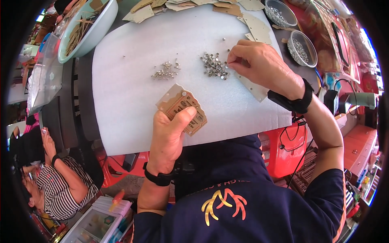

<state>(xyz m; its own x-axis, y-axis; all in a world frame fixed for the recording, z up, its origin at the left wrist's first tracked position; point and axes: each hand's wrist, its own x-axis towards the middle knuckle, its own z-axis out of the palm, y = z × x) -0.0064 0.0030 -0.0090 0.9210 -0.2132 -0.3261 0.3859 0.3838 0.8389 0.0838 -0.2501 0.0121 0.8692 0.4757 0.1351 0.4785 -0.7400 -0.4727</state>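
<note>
My left hand grips a small tan cardboard piece with dark print and an uneven edge, thumb pressed on its face. A round silvery dot shows near its top, and a grey-beige card edge sticks out behind. My right hand has thumb and forefinger brought together at the right side of a pile of small round metal caps. Whatever sits between those fingertips is too small to make out. Left of that pile lies a looser heap of slim metal rivets. Both piles rest on a white foam sheet.
Cardboard pieces lie along the sheet's far edge, one under my right wrist. Two clear bowls with small metal parts stand at right. A pale basin holds brown scraps at far left. Another person sits at left.
</note>
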